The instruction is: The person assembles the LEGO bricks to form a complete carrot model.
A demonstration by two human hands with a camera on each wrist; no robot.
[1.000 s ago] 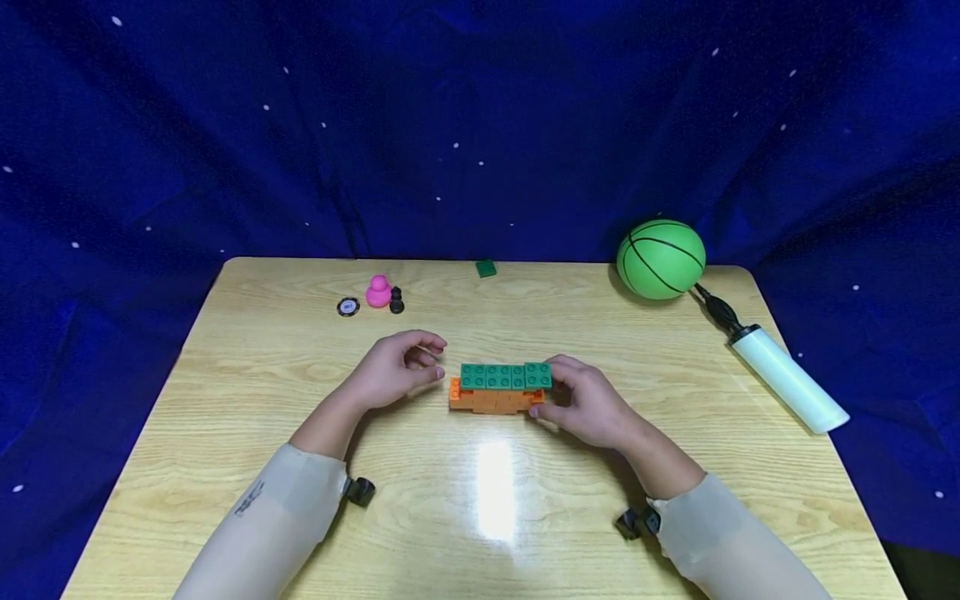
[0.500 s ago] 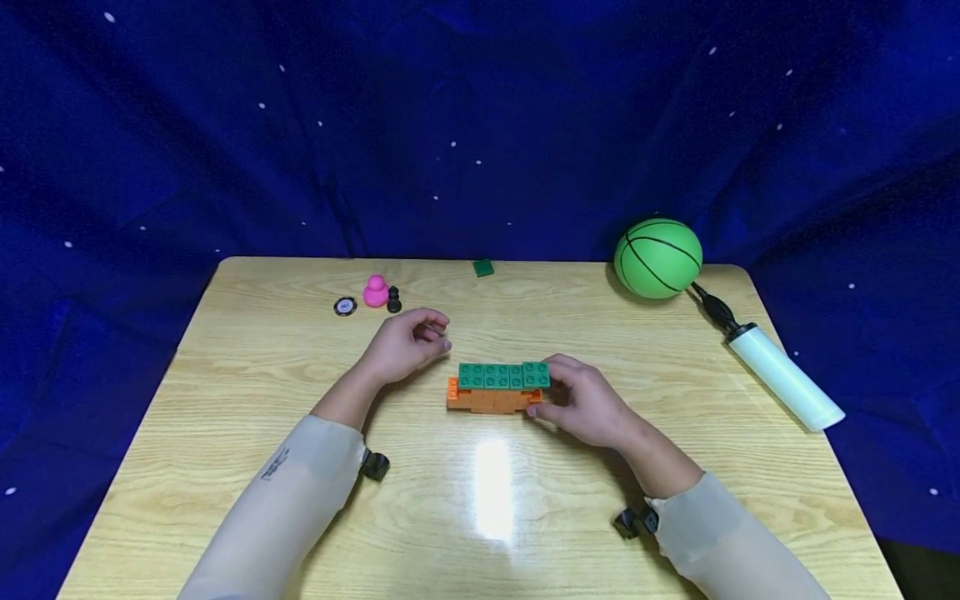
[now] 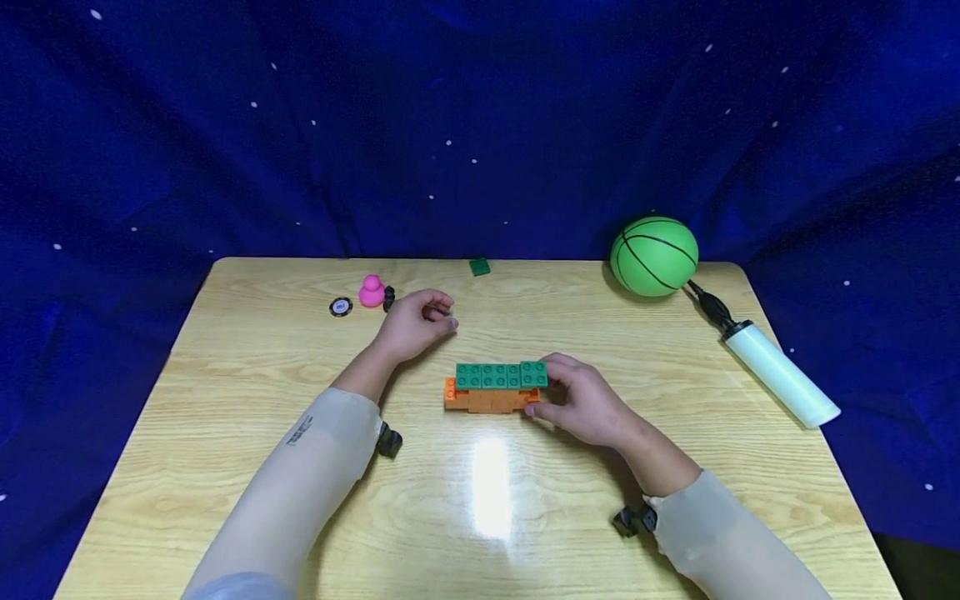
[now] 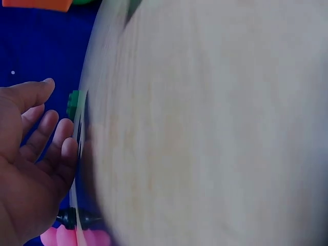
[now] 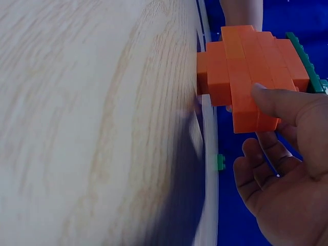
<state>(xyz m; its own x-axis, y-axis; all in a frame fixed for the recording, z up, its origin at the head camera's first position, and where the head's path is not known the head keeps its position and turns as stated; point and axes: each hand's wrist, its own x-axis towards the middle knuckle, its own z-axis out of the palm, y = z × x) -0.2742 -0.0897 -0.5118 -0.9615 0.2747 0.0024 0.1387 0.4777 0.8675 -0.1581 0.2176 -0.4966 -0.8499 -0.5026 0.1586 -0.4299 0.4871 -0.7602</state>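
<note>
My right hand (image 3: 588,404) pinches the right end of a toy brick build, with orange bricks (image 3: 491,402) below and a row of green bricks (image 3: 487,376) on top. It stands upright on the table; in the right wrist view the thumb presses an orange side (image 5: 246,77) that steps inward towards the bottom. My left hand (image 3: 416,325) hovers beyond the build on the left, fingers loosely bent and holding nothing. Near the back edge lies a loose green brick (image 3: 479,267), ahead of the left hand and also visible in the left wrist view.
A pink rubber duck (image 3: 371,292), a black chess pawn (image 3: 388,297) partly behind my left hand and a poker chip (image 3: 341,307) sit at the back left. A green ball (image 3: 654,257) and a hand pump (image 3: 780,375) occupy the right side. Blue cloth (image 3: 480,125) hangs behind the table.
My left hand has moved forward and slightly right, away from the build's left side towards the back of the table. The right hand and the brick build have stayed in place.
</note>
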